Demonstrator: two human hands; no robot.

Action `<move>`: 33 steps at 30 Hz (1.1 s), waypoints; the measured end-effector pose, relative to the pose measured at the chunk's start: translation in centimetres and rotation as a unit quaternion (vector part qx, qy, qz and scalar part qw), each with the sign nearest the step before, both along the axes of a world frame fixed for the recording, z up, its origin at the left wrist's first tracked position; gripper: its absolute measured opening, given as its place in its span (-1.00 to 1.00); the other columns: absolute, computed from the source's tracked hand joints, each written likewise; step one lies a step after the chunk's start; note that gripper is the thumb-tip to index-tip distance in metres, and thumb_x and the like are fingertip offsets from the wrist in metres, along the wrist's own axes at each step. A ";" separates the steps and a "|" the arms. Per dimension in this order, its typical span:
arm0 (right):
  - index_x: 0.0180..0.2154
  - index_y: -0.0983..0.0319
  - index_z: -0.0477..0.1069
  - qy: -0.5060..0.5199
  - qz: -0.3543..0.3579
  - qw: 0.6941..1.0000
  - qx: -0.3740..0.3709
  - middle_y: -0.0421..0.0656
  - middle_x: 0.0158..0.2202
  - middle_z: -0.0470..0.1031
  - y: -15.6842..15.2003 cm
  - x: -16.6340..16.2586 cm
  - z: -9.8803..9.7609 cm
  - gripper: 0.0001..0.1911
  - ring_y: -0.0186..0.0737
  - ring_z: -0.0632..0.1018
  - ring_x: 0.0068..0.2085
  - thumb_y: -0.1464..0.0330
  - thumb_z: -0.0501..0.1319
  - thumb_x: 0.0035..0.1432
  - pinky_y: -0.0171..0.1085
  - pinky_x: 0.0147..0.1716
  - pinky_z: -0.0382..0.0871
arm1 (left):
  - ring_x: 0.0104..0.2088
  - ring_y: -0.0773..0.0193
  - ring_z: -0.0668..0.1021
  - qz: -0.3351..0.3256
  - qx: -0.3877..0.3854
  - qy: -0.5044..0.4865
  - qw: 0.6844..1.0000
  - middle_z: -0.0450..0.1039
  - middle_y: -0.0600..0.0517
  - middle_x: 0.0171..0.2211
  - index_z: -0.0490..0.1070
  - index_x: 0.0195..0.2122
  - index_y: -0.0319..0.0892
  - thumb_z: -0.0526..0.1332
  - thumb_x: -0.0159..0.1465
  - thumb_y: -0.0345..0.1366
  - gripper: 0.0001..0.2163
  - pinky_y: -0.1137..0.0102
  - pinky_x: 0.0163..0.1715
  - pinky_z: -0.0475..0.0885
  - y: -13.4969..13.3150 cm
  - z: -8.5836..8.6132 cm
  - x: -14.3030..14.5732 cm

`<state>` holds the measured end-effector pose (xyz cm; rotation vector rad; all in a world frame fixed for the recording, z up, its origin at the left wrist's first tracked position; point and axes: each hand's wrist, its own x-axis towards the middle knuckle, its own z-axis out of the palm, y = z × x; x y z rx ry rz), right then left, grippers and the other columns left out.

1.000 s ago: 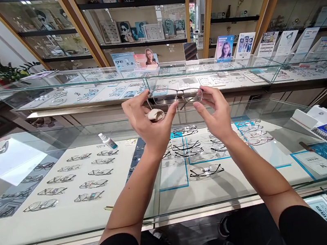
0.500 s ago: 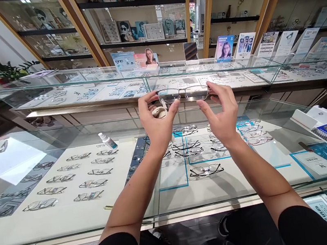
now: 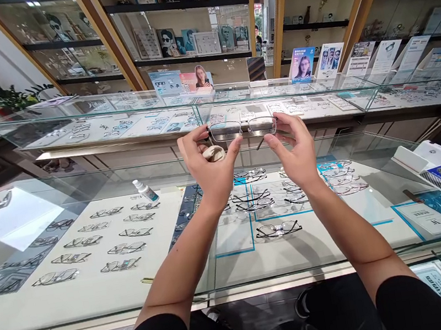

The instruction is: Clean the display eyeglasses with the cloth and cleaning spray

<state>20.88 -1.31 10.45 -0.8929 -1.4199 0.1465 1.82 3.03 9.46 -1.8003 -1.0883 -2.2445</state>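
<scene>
A pair of eyeglasses [image 3: 243, 122] with thin dark rims is held up above the glass counter, its lenses side by side. My left hand [image 3: 211, 169] is closed on the left end of the frame, and a crumpled beige cloth [image 3: 214, 153] is tucked in the same hand. At the other end, the fingers of my right hand [image 3: 297, 150] pinch the frame near the hinge. One dark temple tip shows below the right lens. My fingers partly hide both temples.
Under the glass counter top [image 3: 111, 294] lie rows of eyeglasses [image 3: 278, 229]. On it stand a white spray bottle [image 3: 145, 191] at left and an opened white and blue box [image 3: 440, 166] at right. Another display case [image 3: 112, 112] with upright leaflets runs behind.
Both hands have shifted slightly left with the eyeglasses. A temple tip now shows below the right lens. The grip at both ends stays much the same.
</scene>
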 end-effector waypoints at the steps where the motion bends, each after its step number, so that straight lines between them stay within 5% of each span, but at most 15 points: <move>1: 0.24 -0.01 0.49 0.002 0.004 1.000 0.004 -0.05 0.23 0.55 0.1 0.0 -0.1 -0.52 -0.03 0.63 0.19 0.10 0.40 0.35 0.05 0.17 0.64 | 0.03 0.10 0.54 0.004 0.007 0.003 1.000 0.40 -0.06 0.04 0.41 0.15 -0.07 0.53 0.21 0.17 -0.36 0.23 -0.05 0.47 0.0 0.0 -0.1; 7: 0.26 -0.02 0.46 0.001 0.019 1.000 0.019 -0.04 0.24 0.53 0.5 -0.2 -0.4 -0.51 0.00 0.62 0.22 0.06 0.38 0.37 0.07 0.20 0.64 | 0.01 0.06 0.53 0.031 0.030 0.011 0.999 0.39 -0.10 0.04 0.41 0.17 -0.07 0.49 0.20 0.25 -0.31 0.23 -0.13 0.49 0.2 0.0 -0.4; 19: 0.26 0.00 0.46 -0.063 -0.087 0.989 0.103 -0.04 0.16 0.55 -0.3 -0.5 0.0 -0.55 0.04 0.62 0.13 0.06 0.32 0.44 0.12 0.07 0.66 | 0.07 0.11 0.58 -0.066 -0.010 -0.040 0.997 0.49 -0.04 0.04 0.44 0.13 -0.06 0.52 0.18 0.24 -0.33 0.27 -0.02 0.50 1.3 -0.5 0.2; 33: 0.23 -0.01 0.49 -0.021 -0.014 1.000 -0.001 -0.04 0.19 0.59 0.5 0.1 -0.3 -0.51 0.00 0.65 0.14 0.01 0.37 0.37 0.09 0.13 0.65 | 0.01 0.15 0.58 0.005 0.018 -0.014 1.000 0.44 -0.04 0.03 0.46 0.13 -0.08 0.57 0.18 0.14 -0.36 0.26 -0.06 0.48 0.0 0.1 0.1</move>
